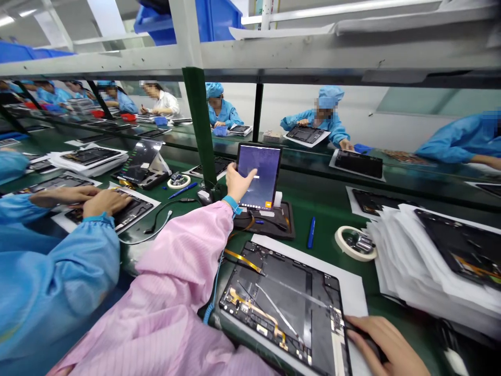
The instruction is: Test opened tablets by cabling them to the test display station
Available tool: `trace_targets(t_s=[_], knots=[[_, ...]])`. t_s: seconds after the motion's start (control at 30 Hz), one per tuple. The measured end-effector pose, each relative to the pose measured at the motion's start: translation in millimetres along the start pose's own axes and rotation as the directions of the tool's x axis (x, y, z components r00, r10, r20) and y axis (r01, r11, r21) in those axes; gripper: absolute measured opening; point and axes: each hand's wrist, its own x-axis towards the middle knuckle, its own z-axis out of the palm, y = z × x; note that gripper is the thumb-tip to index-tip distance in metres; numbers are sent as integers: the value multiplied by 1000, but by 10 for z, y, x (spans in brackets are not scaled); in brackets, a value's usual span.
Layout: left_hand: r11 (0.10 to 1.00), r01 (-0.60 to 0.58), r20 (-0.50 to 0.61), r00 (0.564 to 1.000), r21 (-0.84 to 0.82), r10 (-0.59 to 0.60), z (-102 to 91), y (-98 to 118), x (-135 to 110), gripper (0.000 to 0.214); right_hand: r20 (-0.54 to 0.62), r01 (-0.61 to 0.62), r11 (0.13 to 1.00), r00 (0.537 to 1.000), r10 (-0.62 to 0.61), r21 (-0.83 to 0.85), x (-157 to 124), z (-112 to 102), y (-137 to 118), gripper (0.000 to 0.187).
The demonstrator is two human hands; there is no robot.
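Left hand (237, 184), fingers wide, at the lit tablet (266, 177); right hand (387, 342) grips a black plug-like piece (365, 338) at the opened tablet (321, 316) near the surface's (301, 204) front edge, where tugging could strain the gold flex cable (246, 261)

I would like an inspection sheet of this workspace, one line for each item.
Surface: green bench; a white sheet lies under the open tablet.
Job's things: open tablet, inner parts showing; lit screen standing behind it.
Clutter: blue pen; tape roll with metal parts inside; stack of white sheets.
Hands: left hand at the lit screen, thumb spread; right hand at the open tablet's right edge with a dark item, kind unclear.
Cables: gold ribbon at the open tablet's far left; blue coiled cord by the pink sleeve.
Surroundings: neighbour's hands over another tablet; co-workers; overhead shelf.
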Motion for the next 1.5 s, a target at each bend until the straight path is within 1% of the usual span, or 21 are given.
trace_targets(t_s=[0.07, 0.13, 0.2, 0.27, 0.3, 0.33, 0.43, 0.57, 0.67, 0.77, 0.8, 0.83, 0.9, 0.97, 1.0, 1.07, 1.13, 1.2, 1.27, 1.37, 1.5], knots=[[1000, -8, -124, 992, -29, 5, -15, 139, -123, 62, 19, -22, 1000, 1000, 22, 3, -2, -6, -20, 24], [994, -92, -146, 986, -55, 83, -23, 294, -299, 50, 44, -36, 999, 998, 37, -11, 0, -15, -45, 27], [965, -262, -51, 964, 2, 262, -17, 415, -498, 45, 64, -36, 999, 997, 38, -35, 6, -23, -72, 29], [892, -435, 84, 900, 122, 427, 11, 458, -677, 47, 70, -30, 998, 997, 33, -52, 13, -28, -91, 30], [856, -481, 140, 876, 187, 461, 35, 445, -747, 49, 67, -27, 998, 997, 31, -56, 15, -28, -97, 30], [831, -498, 181, 866, 248, 465, 64, 411, -802, 52, 60, -26, 998, 998, 29, -59, 16, -27, -98, 30], [803, -466, 238, 884, 371, 403, 157, 238, -871, 56, 43, -25, 998, 999, 27, -54, 11, -13, -86, 30], [798, -462, 275, 884, 387, 379, 219, 72, -822, 58, 47, -29, 998, 998, 32, -54, -8, 3, -66, 29], [811, -455, 278, 886, 369, 370, 195, 117, -805, 57, 48, -5, 997, 999, 8, -72, -2, -3, -67, 27], [817, -485, 293, 867, 311, 403, 137, 315, -941, 50, 63, 52, 990, 997, -44, -129, 44, -26, -91, 28], [811, -530, 336, 832, 249, 441, 122, 401, -1034, 47, 71, 79, 984, 995, -69, -157, 68, -37, -110, 29], [794, -585, 398, 776, 166, 489, 112, 485, -1149, 44, 78, 106, 977, 993, -92, -187, 93, -50, -138, 29], [726, -687, 562, 586, -37, 583, 114, 627, -1423, 35, 97, 131, 964, 989, -111, -232, 141, -85, -229, 29], [661, -732, 682, 402, -161, 611, 127, 706, -1703, 29, 122, 99, 962, 990, -70, -255, 182, -140, -363, 29], [640, -744, 722, 336, -190, 605, 133, 719, -1822, 31, 139, 65, 963, 990, -29, -260, 201, -175, -436, 30], [625, -746, 778, 245, -230, 578, 144, 703, -1985, 36, 182, -10, 966, 981, 59, -260, 235, -256, -556, 31], [665, -698, 821, 198, -266, 536, 170, 650, -2039, 38, 229, -54, 966, 967, 114, -253, 258, -344, -602, 30], [754, -605, 869, 199, -255, 454, 214, 587, -2022, 38, 248, -100, 968, 956, 157, -230, 256, -428, -560, 33], [819, -531, 907, 201, -217, 370, 254, 538, -1988, 39, 185, -206, 952, 950, 250, -225, 233, -487, -455, 44], [829, -533, 936, 174, -170, 305, 277, 501, -1974, 41, 106, -343, 905, 920, 378, -253, 214, -481, -264, 52], [801, -586, 953, 157, -123, 261, 272, 490, -2004, 41, 272, -278, 949, 911, 310, -149, 239, -359, -131, 69]])
